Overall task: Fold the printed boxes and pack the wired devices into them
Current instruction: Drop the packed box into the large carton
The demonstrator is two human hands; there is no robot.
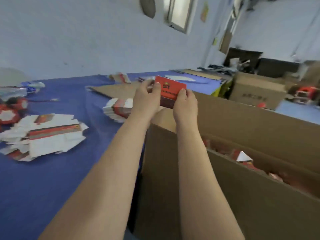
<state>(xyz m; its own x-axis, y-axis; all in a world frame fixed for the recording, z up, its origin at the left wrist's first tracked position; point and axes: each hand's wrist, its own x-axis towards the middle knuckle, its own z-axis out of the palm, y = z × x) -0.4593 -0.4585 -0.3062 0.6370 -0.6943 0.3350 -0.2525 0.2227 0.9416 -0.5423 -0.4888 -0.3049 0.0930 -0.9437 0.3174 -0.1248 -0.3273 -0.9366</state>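
Two bare hands hold one red printed box (170, 89) in the air, above the corner of a big open carton (242, 122) that stands against the blue table's (69, 179) right edge. The left hand (147, 96) pinches the box's left end, thumb on its front. The right hand (185, 104) grips its lower right corner. Two heaps of flat box blanks lie on the table: a loose pile (48, 135) near the left edge and a tidy stack (117, 108) just left of the hands. Red wired devices (10, 111) sit at the left edge, too blurred to count. A second carton (254, 90) stands past the far right corner.
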